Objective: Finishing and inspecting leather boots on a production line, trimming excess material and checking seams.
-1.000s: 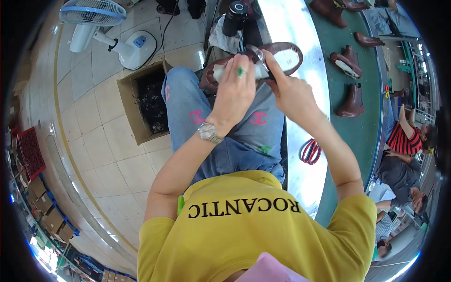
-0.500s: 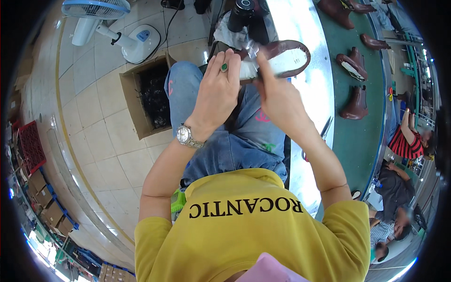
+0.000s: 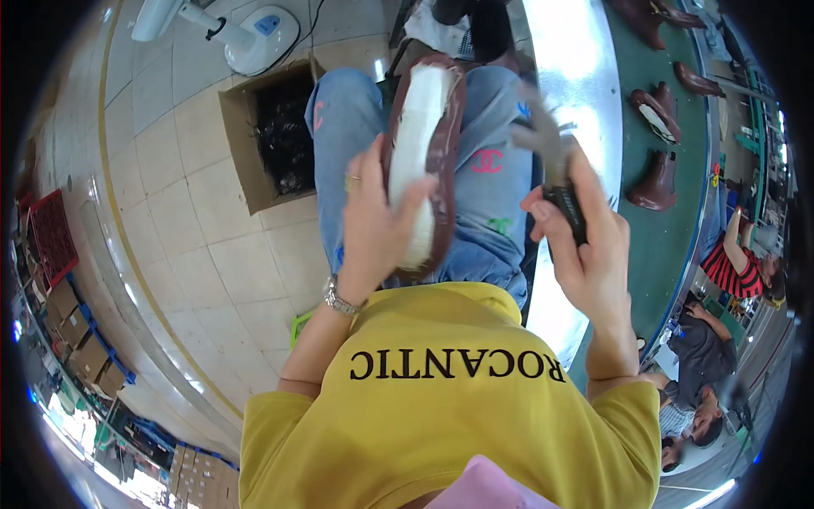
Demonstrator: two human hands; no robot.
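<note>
A brown leather boot (image 3: 445, 161) lies sole up across my lap, its white bottom bare between the turned-in leather edges. My left hand (image 3: 379, 204) grips it from the left, thumb across the white bottom and fingers along the side. To the right of the boot, my right hand (image 3: 593, 233) is closed round the black handle of what look like pliers (image 3: 566, 204). Their metal head points away from me, apart from the boot, and is smeared by motion.
A shiny metal bench edge (image 3: 570, 64) runs along my right. Beyond it, a green belt (image 3: 657, 293) carries several brown boots (image 3: 657, 181). An open carton (image 3: 237, 157) with black contents and a white fan base (image 3: 263, 38) stand on the floor at left. Co-workers sit far right.
The boot has swung from pointing right to lying lengthwise over my lap, nearer me. My left hand has shifted onto its side. My right hand has moved right, away from it, with the pliers.
</note>
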